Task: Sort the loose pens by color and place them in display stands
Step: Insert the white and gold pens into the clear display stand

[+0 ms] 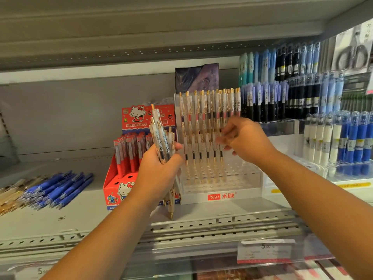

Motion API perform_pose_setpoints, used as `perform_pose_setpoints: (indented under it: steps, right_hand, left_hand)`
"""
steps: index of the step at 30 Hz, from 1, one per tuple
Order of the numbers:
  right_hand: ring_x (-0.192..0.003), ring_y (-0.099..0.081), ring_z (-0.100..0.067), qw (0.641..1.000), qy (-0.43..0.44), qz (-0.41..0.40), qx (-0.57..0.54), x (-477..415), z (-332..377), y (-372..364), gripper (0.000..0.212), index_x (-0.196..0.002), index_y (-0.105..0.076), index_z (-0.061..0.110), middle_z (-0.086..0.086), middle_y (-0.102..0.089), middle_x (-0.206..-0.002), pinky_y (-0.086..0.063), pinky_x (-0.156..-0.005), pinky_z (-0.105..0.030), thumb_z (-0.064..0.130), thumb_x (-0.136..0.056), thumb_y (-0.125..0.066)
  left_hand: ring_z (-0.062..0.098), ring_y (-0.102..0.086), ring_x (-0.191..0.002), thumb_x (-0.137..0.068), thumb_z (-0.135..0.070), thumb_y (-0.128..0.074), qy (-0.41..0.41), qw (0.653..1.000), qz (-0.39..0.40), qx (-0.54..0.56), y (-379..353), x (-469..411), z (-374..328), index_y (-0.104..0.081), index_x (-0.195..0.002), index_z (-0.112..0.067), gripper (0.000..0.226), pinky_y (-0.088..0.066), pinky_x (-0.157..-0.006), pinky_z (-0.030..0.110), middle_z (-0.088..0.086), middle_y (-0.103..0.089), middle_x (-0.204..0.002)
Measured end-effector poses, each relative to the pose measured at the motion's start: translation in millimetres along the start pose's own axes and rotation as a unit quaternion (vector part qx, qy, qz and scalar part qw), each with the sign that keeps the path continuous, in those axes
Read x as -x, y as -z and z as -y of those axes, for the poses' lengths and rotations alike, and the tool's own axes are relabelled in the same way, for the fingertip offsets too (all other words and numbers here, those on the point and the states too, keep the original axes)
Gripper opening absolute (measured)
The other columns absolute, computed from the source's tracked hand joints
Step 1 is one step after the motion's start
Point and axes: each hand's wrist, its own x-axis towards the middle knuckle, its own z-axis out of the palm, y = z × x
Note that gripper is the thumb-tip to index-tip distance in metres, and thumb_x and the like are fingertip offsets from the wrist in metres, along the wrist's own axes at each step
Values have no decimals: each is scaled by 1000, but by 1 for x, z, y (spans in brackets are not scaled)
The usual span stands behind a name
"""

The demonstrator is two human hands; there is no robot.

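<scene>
At the far left of the grey shelf [84, 209] lies a loose heap of pens: clear gold-trimmed pens [12, 194] at the edge, and blue pens [60, 188] fanned out beside them. Further right stands a red cartoon-cat display box [119, 184] with red pens [129, 152] upright in its back rows and bare holes at the front. The left hand [159, 170] is in front of this box, its fingers [177, 147] closed tight around a bundle of clear gold-trimmed pens [161, 134], tips pointing down toward the shelf. Just right of it sits a clear tiered display stand [220, 190] with a red brand label on its base; its upper rows hold matching clear pens [207, 110], and the lower front rows show bare holes. The right hand [244, 140] reaches into the stand's middle row, fingers [222, 140] pinched together among the pens there; whether they grip one, I cannot tell. At the far right, more stands hold blue, black and white pens [302, 87].
</scene>
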Motion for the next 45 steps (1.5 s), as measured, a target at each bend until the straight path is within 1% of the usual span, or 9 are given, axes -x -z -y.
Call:
perform_pose_setpoints:
  steps: [5, 9, 14, 18, 23, 34, 37, 40, 45]
  right_hand:
    - [-82, -70, -28, 999, -30, -3, 12, 0, -1, 0, 18, -88, -55, 13, -12, -69, -93, -52, -52, -26, 16, -88, -73]
    - [-76, -66, -18, 995, 23, -77, 59, 3, -12, -3, 10, -88, -63, 21, 2, -67, -77, -57, -67, -35, 27, -89, -71]
    - [-77, -56, -2, 983, 87, -148, 59, 4, -5, -4, 8, -95, -67, 22, 8, -64, -91, -51, -68, -25, 21, -88, -63]
    - [-73, -57, 5, 987, 136, -61, -59, 18, 21, -10, 8, -90, -67, 24, 11, -64, -85, -46, -61, -10, 16, -90, -65]
    - [-64, -59, 4, 974, 136, 73, -165, 37, 40, -33, 8, -94, -72, 14, 5, -68, -82, -43, -52, -7, 16, -86, -72]
    - [-72, -61, -11, 960, 43, 117, -249, 39, 43, -41, 11, -87, -70, 15, -4, -67, -83, -50, -53, -22, 20, -94, -63]
    - [-76, -65, -13, 954, 27, 119, -272, 38, 40, -38, 11, -93, -67, 10, -11, -69, -93, -54, -57, -24, 15, -97, -58]
    - [-79, -72, -13, 936, 4, 106, -334, 35, 37, -30, 12, -99, -60, 7, -7, -74, -93, -59, -61, -28, 15, -99, -52]
    - [-79, -74, -25, 924, 1, 23, -382, 24, 21, -6, 9, -102, -56, 7, -9, -74, -89, -58, -54, -28, 15, -99, -51]
  left_hand:
    - [12, -55, -50, -86, -32, -56, -10, 1000, 3, 12, 0, 2, -1, -62, -91, -28, 9, -47, -47, 25, -8, -55, -53]
    - [14, -53, -51, -84, -32, -52, -7, 999, 26, 21, -1, 3, -3, -60, -90, -24, 13, -48, -49, 27, -3, -54, -54]
    - [17, -60, -60, -90, -30, -55, -4, 999, 43, 14, -1, 4, -5, -64, -88, -34, 10, -55, -61, 41, 1, -61, -62]
    - [19, -62, -62, -96, -20, -56, -15, 999, 45, -8, -1, 4, -6, -65, -94, -28, 12, -53, -70, 49, 3, -64, -63]
    - [16, -61, -57, -96, -16, -58, -28, 998, 52, -10, -2, 5, -9, -65, -96, -21, 9, -53, -56, 33, 0, -64, -64]
    - [20, -61, -54, -98, -22, -57, 5, 997, 61, 40, -4, 7, -12, -68, -94, -17, 13, -52, -50, 32, 4, -64, -64]
    - [21, -62, -51, -101, -19, -51, 33, 995, 40, 90, -5, 8, -13, -65, -95, -10, 18, -52, -47, 29, 6, -66, -63]
    - [27, -67, -59, -101, -20, -51, 52, 993, 15, 105, -5, 6, -11, -60, -97, -1, 21, -58, -53, 39, 8, -65, -68]
    - [34, -70, -61, -100, -23, -51, 59, 994, 9, 88, -4, 4, -9, -58, -85, 0, 28, -56, -48, 38, 11, -64, -67]
